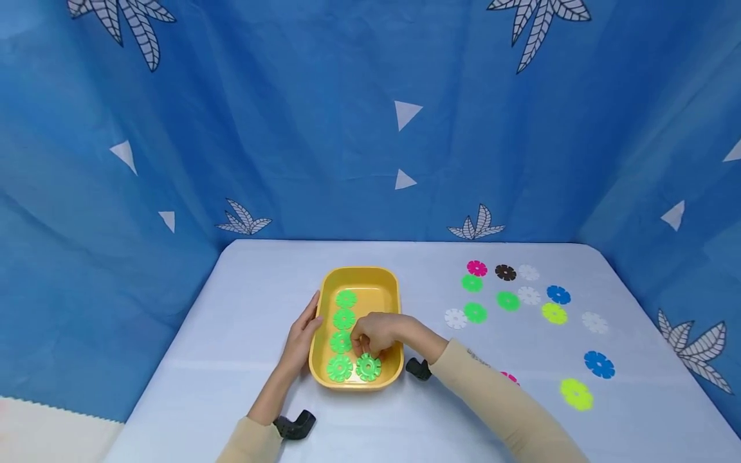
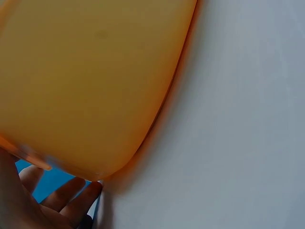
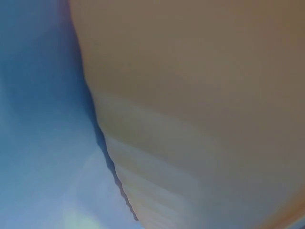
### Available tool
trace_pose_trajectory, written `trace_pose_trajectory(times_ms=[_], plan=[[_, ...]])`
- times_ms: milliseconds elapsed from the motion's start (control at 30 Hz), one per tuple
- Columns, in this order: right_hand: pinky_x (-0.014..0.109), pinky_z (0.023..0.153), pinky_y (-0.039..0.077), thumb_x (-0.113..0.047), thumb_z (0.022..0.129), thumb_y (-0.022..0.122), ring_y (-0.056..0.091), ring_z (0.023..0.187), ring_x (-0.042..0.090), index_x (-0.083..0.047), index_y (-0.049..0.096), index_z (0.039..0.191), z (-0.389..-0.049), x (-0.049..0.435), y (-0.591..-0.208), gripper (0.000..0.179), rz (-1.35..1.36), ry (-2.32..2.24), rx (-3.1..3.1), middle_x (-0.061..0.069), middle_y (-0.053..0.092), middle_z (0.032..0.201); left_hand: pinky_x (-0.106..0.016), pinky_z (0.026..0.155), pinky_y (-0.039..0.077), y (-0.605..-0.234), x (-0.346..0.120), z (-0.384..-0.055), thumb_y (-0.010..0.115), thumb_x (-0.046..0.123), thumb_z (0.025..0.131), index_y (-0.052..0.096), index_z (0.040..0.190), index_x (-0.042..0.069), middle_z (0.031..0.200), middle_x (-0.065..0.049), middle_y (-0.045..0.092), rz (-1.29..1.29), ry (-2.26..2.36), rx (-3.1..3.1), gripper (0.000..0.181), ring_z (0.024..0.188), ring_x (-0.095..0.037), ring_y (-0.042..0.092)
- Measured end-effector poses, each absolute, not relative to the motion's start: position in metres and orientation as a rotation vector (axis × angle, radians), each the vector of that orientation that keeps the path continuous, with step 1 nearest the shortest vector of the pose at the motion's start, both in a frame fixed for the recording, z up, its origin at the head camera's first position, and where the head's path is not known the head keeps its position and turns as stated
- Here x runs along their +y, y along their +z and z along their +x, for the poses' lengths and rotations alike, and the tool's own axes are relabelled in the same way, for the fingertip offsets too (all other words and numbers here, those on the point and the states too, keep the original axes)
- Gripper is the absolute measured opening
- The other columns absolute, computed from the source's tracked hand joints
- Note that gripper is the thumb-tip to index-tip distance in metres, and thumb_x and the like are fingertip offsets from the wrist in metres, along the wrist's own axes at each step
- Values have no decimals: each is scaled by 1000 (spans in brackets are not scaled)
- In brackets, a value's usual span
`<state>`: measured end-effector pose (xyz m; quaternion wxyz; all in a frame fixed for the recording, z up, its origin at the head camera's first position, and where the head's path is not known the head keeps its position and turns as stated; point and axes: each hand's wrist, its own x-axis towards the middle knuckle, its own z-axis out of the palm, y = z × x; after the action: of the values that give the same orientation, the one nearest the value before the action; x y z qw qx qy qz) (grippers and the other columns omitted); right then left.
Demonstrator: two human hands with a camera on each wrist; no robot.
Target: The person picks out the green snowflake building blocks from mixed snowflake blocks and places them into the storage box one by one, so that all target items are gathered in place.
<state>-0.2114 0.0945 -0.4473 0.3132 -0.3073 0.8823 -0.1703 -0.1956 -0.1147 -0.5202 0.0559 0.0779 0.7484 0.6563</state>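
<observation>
A yellow plastic tray (image 1: 370,276) sits on the white table in the head view. My left hand (image 1: 300,334) holds its left side, thumb at the rim and fingers along the outer wall. That wall (image 2: 95,86) fills much of the left wrist view, with the left hand's fingers (image 2: 71,200) against it. Inside the tray, my right hand (image 1: 376,331) pinches a green notched plastic disc (image 1: 368,367) near the front right corner. Several more green discs (image 1: 339,368) form a column along the tray's left side. A blurred tan surface covers most of the right wrist view.
Right of the tray, loose notched discs lie scattered: white (image 1: 455,318), green (image 1: 475,312), blue (image 1: 599,364), yellow (image 1: 576,394), pink (image 1: 477,268) and black (image 1: 505,272). Another pink disc (image 1: 509,377) is partly covered by the right sleeve. A blue curtain (image 1: 347,128) hangs behind the table.
</observation>
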Motion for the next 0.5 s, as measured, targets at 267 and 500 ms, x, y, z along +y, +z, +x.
trace_pose_trajectory(times_ms=[267, 500], plan=[[18, 54, 46, 12, 78, 66, 52, 62, 7, -20, 69, 81, -208, 100, -450, 33, -825, -402, 2357, -8, 57, 69, -23, 115, 26, -525, -108, -193, 42, 26, 106, 25, 156, 26, 164, 0, 19, 249, 2000, 2291, 53, 151, -23, 18], [18, 54, 43, 11, 78, 66, 50, 63, 7, -21, 70, 80, -212, 96, -450, 32, -848, -380, 2404, -9, 58, 69, -20, 114, 26, -522, -112, -197, 42, 24, 106, 26, 156, 26, 163, -1, 20, 270, 2003, 2315, 53, 151, -24, 18]])
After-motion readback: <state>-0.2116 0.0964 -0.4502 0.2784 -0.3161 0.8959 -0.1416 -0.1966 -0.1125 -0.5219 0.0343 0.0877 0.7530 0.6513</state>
